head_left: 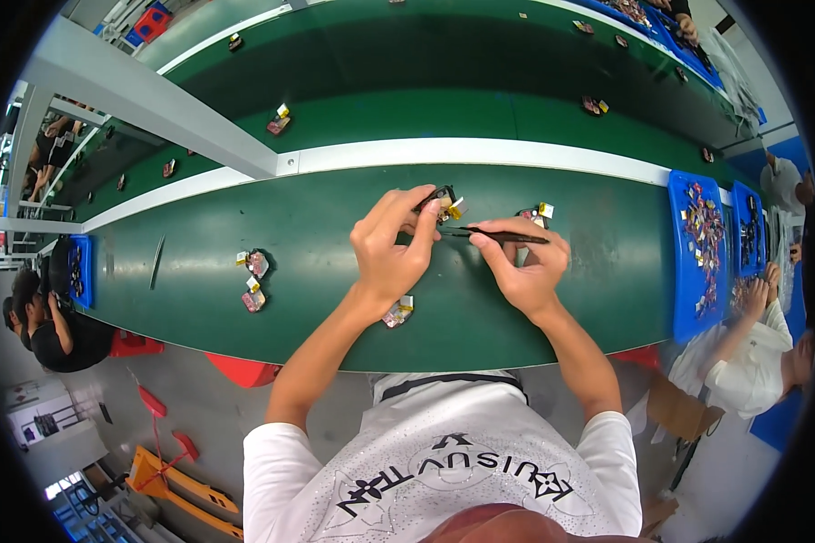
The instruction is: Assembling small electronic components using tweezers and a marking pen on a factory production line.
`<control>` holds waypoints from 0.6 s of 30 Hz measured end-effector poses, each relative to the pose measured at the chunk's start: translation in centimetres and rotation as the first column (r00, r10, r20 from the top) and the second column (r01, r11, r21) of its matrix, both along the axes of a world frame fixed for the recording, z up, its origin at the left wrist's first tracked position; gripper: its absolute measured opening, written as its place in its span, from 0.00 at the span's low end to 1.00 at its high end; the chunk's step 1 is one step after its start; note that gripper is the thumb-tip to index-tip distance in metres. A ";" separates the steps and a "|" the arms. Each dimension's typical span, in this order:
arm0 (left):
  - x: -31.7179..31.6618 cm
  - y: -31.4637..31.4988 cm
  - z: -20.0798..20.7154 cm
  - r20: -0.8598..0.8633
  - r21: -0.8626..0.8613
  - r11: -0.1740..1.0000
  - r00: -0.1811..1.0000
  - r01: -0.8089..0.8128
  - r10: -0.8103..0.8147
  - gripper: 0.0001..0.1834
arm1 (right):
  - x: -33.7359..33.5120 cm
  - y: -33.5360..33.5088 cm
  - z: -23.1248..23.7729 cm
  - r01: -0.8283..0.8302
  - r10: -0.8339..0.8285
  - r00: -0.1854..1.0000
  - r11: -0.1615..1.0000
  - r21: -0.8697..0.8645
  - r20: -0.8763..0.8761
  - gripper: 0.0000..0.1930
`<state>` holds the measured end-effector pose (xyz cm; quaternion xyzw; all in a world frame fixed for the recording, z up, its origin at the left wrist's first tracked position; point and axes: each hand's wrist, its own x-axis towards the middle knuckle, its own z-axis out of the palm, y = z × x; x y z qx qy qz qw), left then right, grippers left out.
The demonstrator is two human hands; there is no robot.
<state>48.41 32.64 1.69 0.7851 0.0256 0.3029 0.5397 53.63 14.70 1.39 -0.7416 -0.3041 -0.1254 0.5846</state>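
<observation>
My left hand (pixel 391 242), raised over the green bench (pixel 335 339), grips a small black-cased electronic assembly (pixel 443 196) between thumb and fingers. A yellow and white part sticks out of the assembly's right side. My right hand (pixel 530 270) pinches black tweezers (pixel 514 237), their tips pointing left, close beneath the assembly; contact cannot be made out. Just beyond my right hand lies another small assembly (pixel 539 215) with a white tab. One more assembly (pixel 397 313) rests near my left wrist. Farther left are two assemblies (pixel 254 299), close together.
Beyond a white rail (pixel 480 150), a green belt (pixel 407 113) carries scattered assemblies. A grey post (pixel 154 100) slants across the left. Blue trays (pixel 685 323) of small parts stand at the right end. A thin tool (pixel 158 262) lies left. Co-workers sit at both sides.
</observation>
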 end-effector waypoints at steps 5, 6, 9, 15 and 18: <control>0.1 -0.3 -0.6 0.140 0.228 0.973 0.990 -0.043 0.011 0.11 | 0.0 0.0 0.1 0.007 -0.008 0.997 1.000 -0.009 -0.073 0.05; 0.1 -0.4 -0.7 0.136 0.230 0.973 0.991 -0.033 0.001 0.11 | 0.1 0.0 0.1 0.006 -0.005 0.998 1.000 0.010 -0.067 0.06; 0.3 -0.6 -0.7 0.171 0.339 0.940 0.985 -0.028 -0.032 0.12 | 0.0 -0.2 0.0 0.008 -0.005 0.996 1.000 0.029 -0.089 0.06; 0.4 -0.4 -1.2 0.276 0.553 0.825 0.960 -0.115 -0.051 0.15 | 0.5 -0.2 -0.5 0.014 -0.001 0.979 0.998 0.064 -0.205 0.06; 0.5 -0.5 -1.0 0.311 0.587 0.799 0.948 -0.133 -0.071 0.15 | 0.5 -0.4 -0.8 0.003 0.025 0.952 0.996 0.093 -0.306 0.05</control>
